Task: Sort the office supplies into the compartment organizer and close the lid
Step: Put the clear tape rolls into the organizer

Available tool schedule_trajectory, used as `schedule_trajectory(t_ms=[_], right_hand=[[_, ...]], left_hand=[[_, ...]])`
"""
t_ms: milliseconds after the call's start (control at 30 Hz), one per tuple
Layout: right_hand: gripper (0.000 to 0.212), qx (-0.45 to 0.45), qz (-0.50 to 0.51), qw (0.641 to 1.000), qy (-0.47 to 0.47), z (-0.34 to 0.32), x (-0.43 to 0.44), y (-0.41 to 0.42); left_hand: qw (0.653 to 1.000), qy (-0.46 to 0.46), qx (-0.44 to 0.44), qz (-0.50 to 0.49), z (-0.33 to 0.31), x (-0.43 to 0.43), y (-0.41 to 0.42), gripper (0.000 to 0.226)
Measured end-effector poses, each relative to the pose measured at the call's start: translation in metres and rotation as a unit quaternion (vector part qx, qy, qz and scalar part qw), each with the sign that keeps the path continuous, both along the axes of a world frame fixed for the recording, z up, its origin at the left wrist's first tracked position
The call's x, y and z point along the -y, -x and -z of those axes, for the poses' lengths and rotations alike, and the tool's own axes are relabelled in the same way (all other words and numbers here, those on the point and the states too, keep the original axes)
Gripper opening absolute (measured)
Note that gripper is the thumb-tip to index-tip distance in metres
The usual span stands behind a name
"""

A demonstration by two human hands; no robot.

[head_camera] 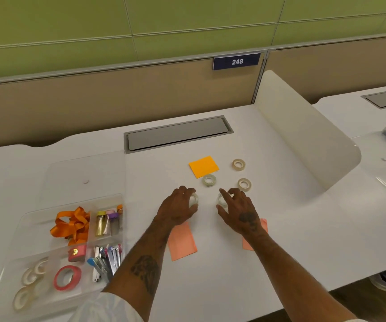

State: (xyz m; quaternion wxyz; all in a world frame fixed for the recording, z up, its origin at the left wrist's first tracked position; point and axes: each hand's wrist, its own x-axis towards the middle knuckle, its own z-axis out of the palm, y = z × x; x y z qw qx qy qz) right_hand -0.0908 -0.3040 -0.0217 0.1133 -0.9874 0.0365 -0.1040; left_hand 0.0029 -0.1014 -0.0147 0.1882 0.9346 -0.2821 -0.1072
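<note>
A clear compartment organizer (24, 219) lies at the left with its lid (82, 173) open behind it. It holds orange ribbon (71, 225), a red tape ring (67, 277), white tape rolls (32, 274), staplers (104, 260) and small coloured items (108, 221). My left hand (178, 206) is closed around a clear tape roll (194, 199) on the desk. My right hand (236, 208) grips another clear tape roll (221, 200). Three more tape rolls (209, 180) (238, 164) (244, 184) lie beyond the hands.
An orange sticky pad (203, 166) lies beyond the hands. Two salmon note pads (182, 242) (249, 242) sit under my forearms. A grey cable hatch (178, 133) is set in the white desk. A white curved divider (303, 145) stands at the right.
</note>
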Motion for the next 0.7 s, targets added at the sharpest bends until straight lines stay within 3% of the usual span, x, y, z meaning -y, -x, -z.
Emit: schedule_trajectory(t_ms=[367,700], right_hand=[[0.05,0.04,-0.074,0.996,-0.014,-0.03,-0.128,-0.026],[0.051,0.04,-0.139,0.989,-0.03,-0.045,-0.286,-0.023]], left_hand=[[0.994,0.026,0.062,-0.082,-0.044,-0.137,0.013,0.048],[0.986,0.015,0.055,-0.159,-0.059,-0.301,0.053,0.052]])
